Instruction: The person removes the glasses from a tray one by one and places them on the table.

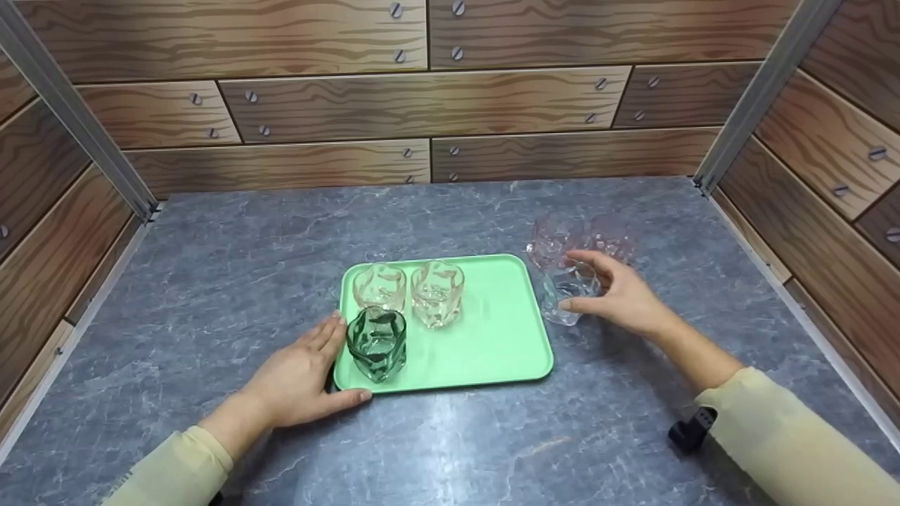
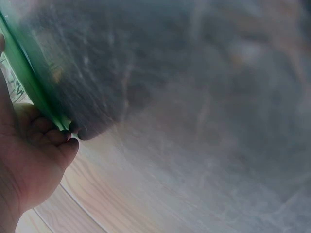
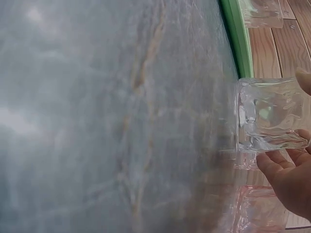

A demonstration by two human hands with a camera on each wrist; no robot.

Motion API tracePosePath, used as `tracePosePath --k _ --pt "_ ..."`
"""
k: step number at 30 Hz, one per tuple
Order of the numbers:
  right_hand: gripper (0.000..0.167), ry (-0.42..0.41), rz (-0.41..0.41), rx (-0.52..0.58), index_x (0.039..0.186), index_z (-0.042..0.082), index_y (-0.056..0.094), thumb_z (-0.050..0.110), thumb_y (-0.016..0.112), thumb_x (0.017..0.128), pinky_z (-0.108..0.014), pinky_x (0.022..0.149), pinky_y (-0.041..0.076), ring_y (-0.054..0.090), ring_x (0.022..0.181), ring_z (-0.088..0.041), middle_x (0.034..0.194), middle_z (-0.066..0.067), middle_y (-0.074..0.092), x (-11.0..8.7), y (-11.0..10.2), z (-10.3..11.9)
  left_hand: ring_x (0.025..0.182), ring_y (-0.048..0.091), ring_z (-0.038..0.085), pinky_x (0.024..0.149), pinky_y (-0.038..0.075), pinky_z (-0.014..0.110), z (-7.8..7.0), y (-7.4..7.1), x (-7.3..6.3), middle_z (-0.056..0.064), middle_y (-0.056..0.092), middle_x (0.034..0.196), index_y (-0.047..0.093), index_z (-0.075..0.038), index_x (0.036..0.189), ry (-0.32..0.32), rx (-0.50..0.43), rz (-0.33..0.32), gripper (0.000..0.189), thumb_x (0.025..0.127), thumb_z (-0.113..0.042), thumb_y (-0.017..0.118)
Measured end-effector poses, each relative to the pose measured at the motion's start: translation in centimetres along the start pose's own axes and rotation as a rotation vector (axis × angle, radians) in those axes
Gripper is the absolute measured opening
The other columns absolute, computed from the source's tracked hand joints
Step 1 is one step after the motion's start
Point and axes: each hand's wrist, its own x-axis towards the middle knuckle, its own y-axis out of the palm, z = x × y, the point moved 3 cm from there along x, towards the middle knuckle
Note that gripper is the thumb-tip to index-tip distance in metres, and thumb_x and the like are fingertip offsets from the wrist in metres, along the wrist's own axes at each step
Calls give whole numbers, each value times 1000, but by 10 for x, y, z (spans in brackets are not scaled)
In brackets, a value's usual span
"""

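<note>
A light green tray [image 1: 485, 351] lies on the table with two pale clear glasses [image 1: 437, 295] toward its back left and a dark green glass [image 1: 377, 344] at its front left. My left hand [image 1: 299, 379] rests against the tray's left corner, fingers along the left edge and thumb by the front edge. Just off the tray's right edge, my right hand [image 1: 626, 299] holds a clear glass [image 3: 272, 114] between thumb and fingers. The glass stands upright, its base at the tabletop. Behind it are two pinkish glasses [image 1: 612, 239], partly covered by the hand and the clear glass.
The tabletop is grey and marbled [image 1: 450, 450]. Wood-patterned panels [image 1: 422, 105] close it in at the back and on both sides, with metal posts [image 1: 745, 91] at the back corners. A small black device [image 1: 692, 429] is at the right sleeve.
</note>
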Motion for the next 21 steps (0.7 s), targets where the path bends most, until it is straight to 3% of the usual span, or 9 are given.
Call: tracePosePath --k 4,12,21 --pt "85 -27 -14 49 158 -1 43 11 89 87 -46 125 34 46 146 -35 157 -19 50 0 -10 9 150 38 49 120 39 58 0 0 0 32 33 164 32 12 160 2 -5 -1 118 93 -84 52" --pt "81 -112 -78 83 156 -5 44 -2 85 86 -31 120 41 50 143 -39 153 -22 53 1 -22 46 150 37 49 120 39 58 0 0 0 32 32 164 32 12 160 7 -1 -2 118 93 -85 50" --pt "81 -212 -32 87 154 -2 48 -1 89 83 -37 125 36 49 144 -35 153 -17 55 14 4 85 150 37 49 121 38 57 -1 -1 0 33 32 164 33 12 159 20 3 -10 116 94 -82 51"
